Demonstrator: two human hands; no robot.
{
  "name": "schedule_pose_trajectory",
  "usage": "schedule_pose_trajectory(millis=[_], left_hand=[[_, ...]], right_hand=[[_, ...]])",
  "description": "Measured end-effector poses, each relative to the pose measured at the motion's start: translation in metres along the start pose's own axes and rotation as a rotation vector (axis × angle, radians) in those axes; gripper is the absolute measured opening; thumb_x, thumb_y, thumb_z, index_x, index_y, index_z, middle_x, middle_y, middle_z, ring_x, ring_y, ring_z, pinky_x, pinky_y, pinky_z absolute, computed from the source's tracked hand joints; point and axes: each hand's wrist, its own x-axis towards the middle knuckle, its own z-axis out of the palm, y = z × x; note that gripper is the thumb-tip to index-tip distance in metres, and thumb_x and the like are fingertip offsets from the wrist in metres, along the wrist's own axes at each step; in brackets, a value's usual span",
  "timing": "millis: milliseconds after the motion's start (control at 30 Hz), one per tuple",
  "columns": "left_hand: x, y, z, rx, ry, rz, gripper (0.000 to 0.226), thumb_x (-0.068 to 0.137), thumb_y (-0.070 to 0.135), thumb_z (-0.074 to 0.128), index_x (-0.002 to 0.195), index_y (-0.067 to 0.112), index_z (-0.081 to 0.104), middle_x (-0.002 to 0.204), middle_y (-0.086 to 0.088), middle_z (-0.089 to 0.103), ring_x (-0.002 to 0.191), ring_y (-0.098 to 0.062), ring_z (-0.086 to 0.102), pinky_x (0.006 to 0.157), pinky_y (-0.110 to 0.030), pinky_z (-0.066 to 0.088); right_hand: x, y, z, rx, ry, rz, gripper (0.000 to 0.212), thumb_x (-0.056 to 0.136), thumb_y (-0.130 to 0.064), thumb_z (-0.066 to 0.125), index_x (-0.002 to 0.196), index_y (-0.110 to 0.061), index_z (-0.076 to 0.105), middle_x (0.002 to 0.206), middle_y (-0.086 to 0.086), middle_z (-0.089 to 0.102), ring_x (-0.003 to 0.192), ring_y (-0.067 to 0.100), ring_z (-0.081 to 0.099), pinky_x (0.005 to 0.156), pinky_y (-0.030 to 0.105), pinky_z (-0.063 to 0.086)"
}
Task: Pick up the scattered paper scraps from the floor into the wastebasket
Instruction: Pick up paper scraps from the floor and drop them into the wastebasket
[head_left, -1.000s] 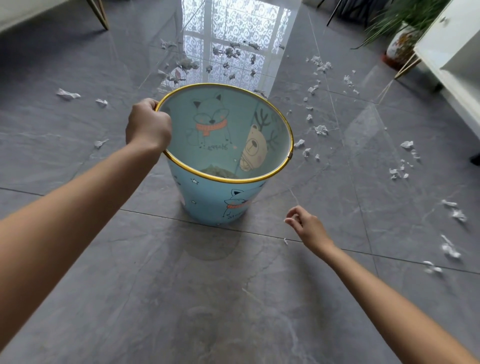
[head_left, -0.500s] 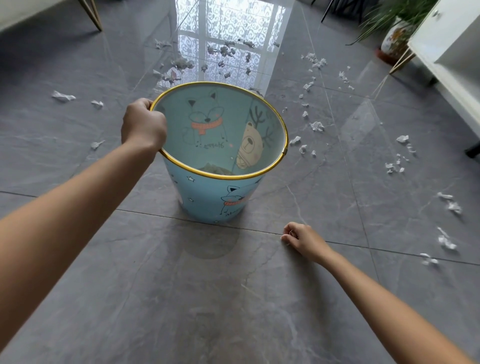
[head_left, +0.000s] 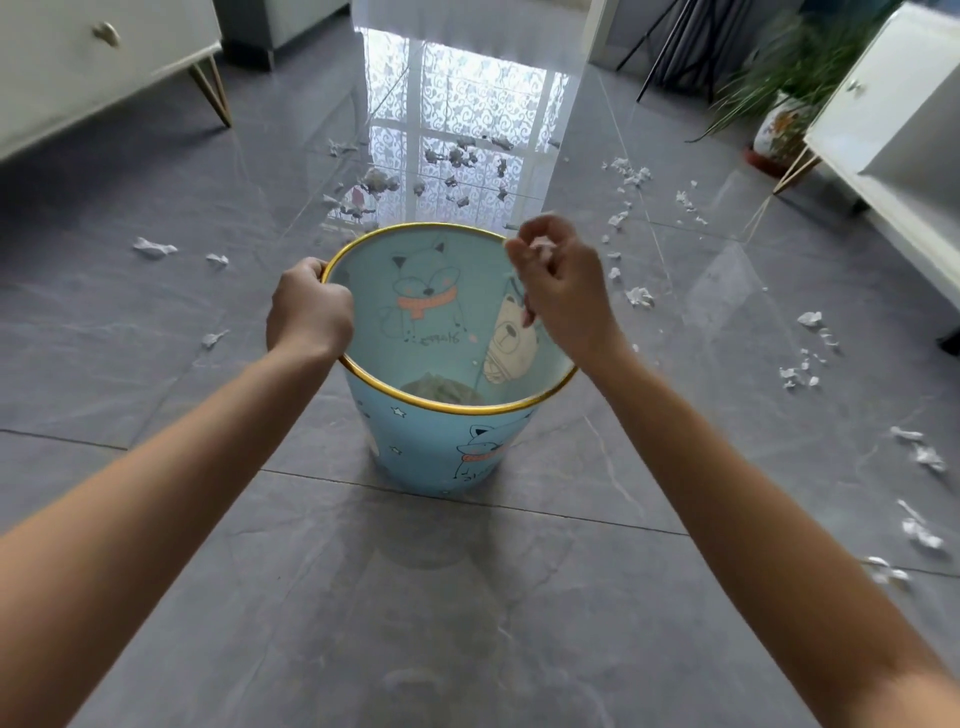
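Left hand (head_left: 309, 306) grips the gold rim of a blue cartoon-print wastebasket (head_left: 441, 457) standing on glossy grey floor tiles (head_left: 467, 623). Right hand (head_left: 563, 291), fingers curled, pinches a small white scrap (head_left: 540, 249) above its opening. Paper scraps (head_left: 639, 297) litter the floor beyond, between white cabinets (head_left: 78, 67) and a potted plant (head_left: 779, 114).

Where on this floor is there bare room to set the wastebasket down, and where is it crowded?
Bare: the near floor, this side of the wastebasket. Sparse: left, toward the white cabinet. Crowded: paper scraps beyond the basket and along the right.
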Motion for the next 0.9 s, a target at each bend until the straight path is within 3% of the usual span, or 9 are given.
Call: schedule_pose_trajectory(millis=[133,200,267,367,500,600,667,800,900], left_hand=[[0.0,0.001,-0.001,0.016,0.014,0.02,0.026,0.079,0.002,0.041,0.09,0.017,0.059,0.1,-0.017,0.066,0.095,-0.039,0.059,0.081,-0.04,0.049],[0.0,0.002,-0.003,0.029,0.013,0.022,0.026,0.081,0.003,0.041,0.092,0.016,0.059,0.1,-0.016,0.065,0.093,-0.038,0.058,0.08,-0.038,0.047],[0.0,0.001,-0.003,0.037,0.005,0.025,0.023,0.081,0.003,0.041,0.09,0.016,0.058,0.095,-0.013,0.063,0.086,-0.034,0.054,0.076,-0.036,0.044],[0.001,0.0,-0.004,0.047,-0.01,0.032,0.02,0.083,0.003,0.041,0.089,0.016,0.056,0.089,-0.009,0.058,0.082,-0.032,0.049,0.072,-0.033,0.038],[0.0,0.002,-0.007,0.053,-0.049,0.032,0.021,0.084,0.003,0.041,0.093,0.015,0.055,0.089,-0.009,0.056,0.082,-0.031,0.047,0.071,-0.031,0.034],[-0.003,0.002,-0.01,0.025,-0.059,0.013,0.025,0.085,0.003,0.04,0.1,0.013,0.058,0.098,-0.012,0.063,0.081,-0.03,0.047,0.071,-0.031,0.033],[-0.006,0.003,-0.015,0.001,-0.071,-0.003,0.026,0.084,0.003,0.04,0.102,0.012,0.058,0.104,-0.015,0.065,0.081,-0.03,0.047,0.071,-0.031,0.034],[-0.012,0.007,-0.022,0.021,-0.102,-0.006,0.028,0.084,0.002,0.039,0.103,0.01,0.057,0.104,-0.017,0.065,0.08,-0.031,0.047,0.07,-0.032,0.034],[-0.01,0.005,-0.023,0.024,-0.126,-0.064,0.025,0.082,0.006,0.04,0.097,0.009,0.059,0.103,-0.018,0.065,0.086,-0.037,0.057,0.073,-0.032,0.04]], right_hand=[[-0.001,-0.001,0.02,-0.264,-0.086,0.05,0.037,0.096,-0.034,0.046,0.074,-0.013,0.067,0.069,-0.003,0.065,0.061,0.016,0.065,0.064,0.044,0.055],[-0.002,-0.001,0.021,-0.39,-0.189,0.086,0.046,0.097,-0.039,0.041,0.072,-0.017,0.073,0.107,0.0,0.068,0.094,0.015,0.064,0.086,0.035,0.048],[-0.004,0.001,0.018,-0.467,-0.265,0.086,0.033,0.094,-0.032,0.051,0.081,-0.014,0.075,0.13,0.0,0.056,0.113,0.011,0.055,0.094,0.027,0.041],[-0.012,-0.001,0.017,-0.571,-0.162,0.084,0.012,0.079,-0.024,0.07,0.076,-0.013,0.07,0.113,0.0,0.063,0.103,0.014,0.058,0.094,0.034,0.043],[-0.033,-0.003,0.015,-0.655,0.054,0.213,0.022,0.076,-0.021,0.069,0.063,-0.017,0.052,0.097,0.004,0.063,0.092,0.021,0.057,0.086,0.036,0.043],[-0.037,-0.005,0.016,-0.571,0.16,0.274,0.013,0.075,-0.001,0.06,0.081,-0.011,0.056,0.109,0.008,0.058,0.106,0.024,0.053,0.088,0.027,0.038],[-0.036,-0.011,0.02,-0.602,0.179,0.294,0.031,0.073,0.008,0.052,0.098,-0.008,0.057,0.116,0.009,0.052,0.114,0.025,0.047,0.09,0.022,0.034],[-0.037,-0.023,0.022,-0.536,0.248,0.503,0.055,0.077,0.01,0.043,0.128,-0.011,0.043,0.13,0.013,0.045,0.115,0.029,0.049,0.093,0.036,0.044],[-0.045,-0.03,0.021,-0.538,0.205,0.543,0.059,0.082,0.006,0.043,0.137,-0.013,0.034,0.133,0.013,0.048,0.117,0.03,0.049,0.092,0.035,0.043]])
